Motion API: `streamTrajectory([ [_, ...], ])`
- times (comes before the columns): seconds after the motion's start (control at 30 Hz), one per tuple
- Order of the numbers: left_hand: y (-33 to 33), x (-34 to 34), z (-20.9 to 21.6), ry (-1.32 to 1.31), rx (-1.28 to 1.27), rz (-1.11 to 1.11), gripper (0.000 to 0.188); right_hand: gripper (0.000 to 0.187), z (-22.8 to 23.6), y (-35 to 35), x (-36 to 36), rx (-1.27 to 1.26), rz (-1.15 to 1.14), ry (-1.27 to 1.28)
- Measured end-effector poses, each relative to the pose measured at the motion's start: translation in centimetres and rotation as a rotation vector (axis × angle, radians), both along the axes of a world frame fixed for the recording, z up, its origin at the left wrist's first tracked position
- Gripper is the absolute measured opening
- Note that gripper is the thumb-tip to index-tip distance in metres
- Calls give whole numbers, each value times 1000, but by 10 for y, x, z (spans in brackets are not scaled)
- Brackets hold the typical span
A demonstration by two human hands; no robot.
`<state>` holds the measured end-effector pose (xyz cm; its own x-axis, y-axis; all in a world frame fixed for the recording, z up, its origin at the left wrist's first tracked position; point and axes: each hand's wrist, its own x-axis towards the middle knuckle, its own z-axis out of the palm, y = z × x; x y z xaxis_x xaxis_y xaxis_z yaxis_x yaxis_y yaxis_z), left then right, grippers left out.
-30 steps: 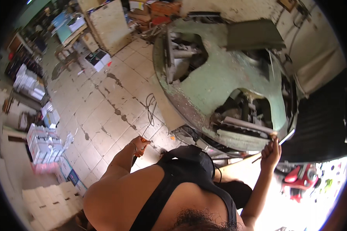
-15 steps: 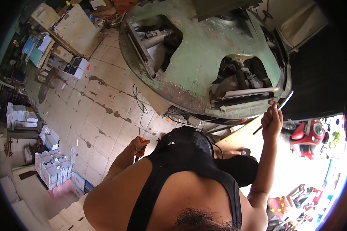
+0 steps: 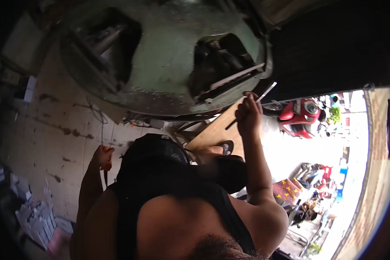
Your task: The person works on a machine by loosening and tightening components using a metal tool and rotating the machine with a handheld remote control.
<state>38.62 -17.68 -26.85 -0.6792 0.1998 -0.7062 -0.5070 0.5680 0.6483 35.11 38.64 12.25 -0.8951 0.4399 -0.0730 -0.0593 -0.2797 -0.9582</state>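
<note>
My left hand (image 3: pixel 100 157), low on the left, is closed round an orange thing (image 3: pixel 108 162) whose kind I cannot make out; a narrow strip hangs below it. My right hand (image 3: pixel 249 113) is raised on the right, its fingers wrapped round a thin rod (image 3: pixel 268 92). The rod slants, its pale end beyond my fingers and its dark end sticking out below my palm. Just beyond my right hand is the rim of a big round green metal machine (image 3: pixel 164 65). In its nearer opening lies a pale, long strip (image 3: pixel 238 76).
A thin dark cable (image 3: pixel 96 113) loops over the worn tiled floor (image 3: pixel 65 143). A wooden board (image 3: pixel 216 132) stands under the machine's right side. Beyond a bright opening are a red motorbike (image 3: pixel 299 113) and other goods. Bundled white stacks (image 3: pixel 37 221) sit at lower left.
The view has swung right, so the machine and both hands sit further left in the picture. More of the bright opening shows. Both hands keep their holds.
</note>
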Motion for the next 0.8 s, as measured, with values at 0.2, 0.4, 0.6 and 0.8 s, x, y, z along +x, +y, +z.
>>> streamTrajectory([
  [0.2,15,13,2,-105,-74,59,79,17,1,28,-2,-12,2,7],
  [0.4,38,18,30,-70,-217,-29,72,16,-15,12,0,135,-3,3],
  [0.6,22,7,7,-41,-232,-54,70,16,-26,3,2,123,-17,-30],
  [0.8,8,-3,-5,-19,-269,-99,66,16,-35,-11,4,141,-11,-57],
])
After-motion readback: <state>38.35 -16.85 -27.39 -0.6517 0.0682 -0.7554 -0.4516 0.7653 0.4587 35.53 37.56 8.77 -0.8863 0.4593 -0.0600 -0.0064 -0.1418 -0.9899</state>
